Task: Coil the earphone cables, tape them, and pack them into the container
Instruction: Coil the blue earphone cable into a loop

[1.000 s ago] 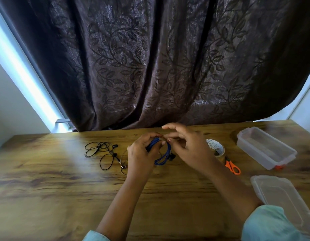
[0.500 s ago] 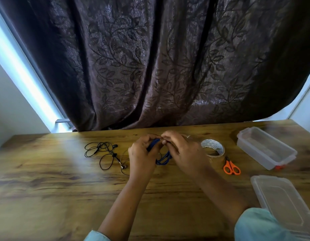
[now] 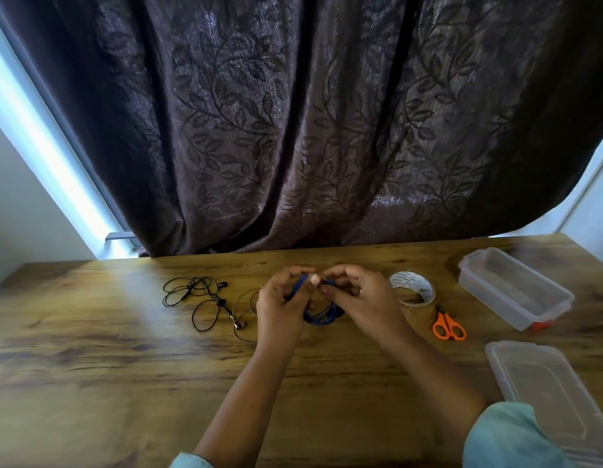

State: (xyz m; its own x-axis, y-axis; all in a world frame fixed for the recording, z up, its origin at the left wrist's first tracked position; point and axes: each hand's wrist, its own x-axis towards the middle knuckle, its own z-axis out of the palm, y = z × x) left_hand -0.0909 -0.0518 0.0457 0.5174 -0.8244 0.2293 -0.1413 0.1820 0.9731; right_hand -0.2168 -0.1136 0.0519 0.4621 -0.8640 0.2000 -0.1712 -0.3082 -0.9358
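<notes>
Head view: left hand [image 3: 280, 307] and right hand [image 3: 361, 298] both pinch the blue coil [image 3: 323, 317] near its top, fingers curled, over mid-table [image 3: 91, 366]. Black earphones [image 3: 199, 295] lie loose to the left. Tape [image 3: 416, 292], scissors [image 3: 448, 327], open container [image 3: 514, 293] and lid [image 3: 550, 393] sit to the right.

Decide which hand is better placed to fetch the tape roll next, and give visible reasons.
Right, probably. The tape roll lies on the table just beside the right hand, while the left hand sits on the far side of the blue coil both hands hold and would have to cross over.
</notes>
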